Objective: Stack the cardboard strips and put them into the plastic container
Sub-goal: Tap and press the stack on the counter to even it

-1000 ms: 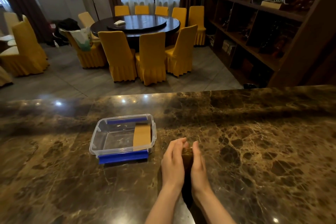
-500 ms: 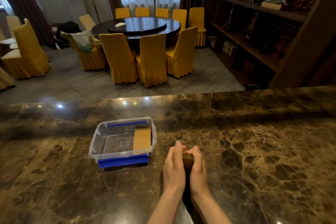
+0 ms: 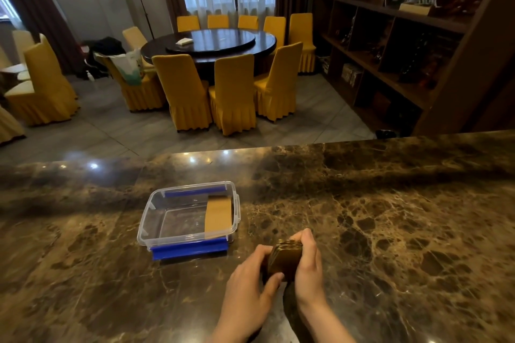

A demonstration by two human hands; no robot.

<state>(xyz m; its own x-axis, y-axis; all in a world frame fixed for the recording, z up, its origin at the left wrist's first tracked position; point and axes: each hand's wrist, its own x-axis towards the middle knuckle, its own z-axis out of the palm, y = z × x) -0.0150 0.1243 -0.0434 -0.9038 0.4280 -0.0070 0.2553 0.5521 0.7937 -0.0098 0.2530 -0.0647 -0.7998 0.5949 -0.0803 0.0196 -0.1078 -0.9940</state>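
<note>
Tilted since half a second ago: cardboard strip stack (image 3: 284,259), formerly upright between pressed palms, now clasped by left hand (image 3: 248,287) and right hand (image 3: 308,264); ready for plastic container (image 3: 145,220) at tabletop's near left

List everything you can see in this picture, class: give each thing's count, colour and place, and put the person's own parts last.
Counter: one, brown marble, foreground.
Container: one, clear with blue clips, on the counter, left of the hands.
Cardboard strips: tan, inside the container at its right side; count unclear.
Stack of strips: one, brown, held between both hands.
Round table: one, dark, middle of the room.
Chairs: many, yellow covers, around the table and at left.
Shelves: dark wood, right wall.
Left hand: grips the stack.
Right hand: grips the stack.
</note>
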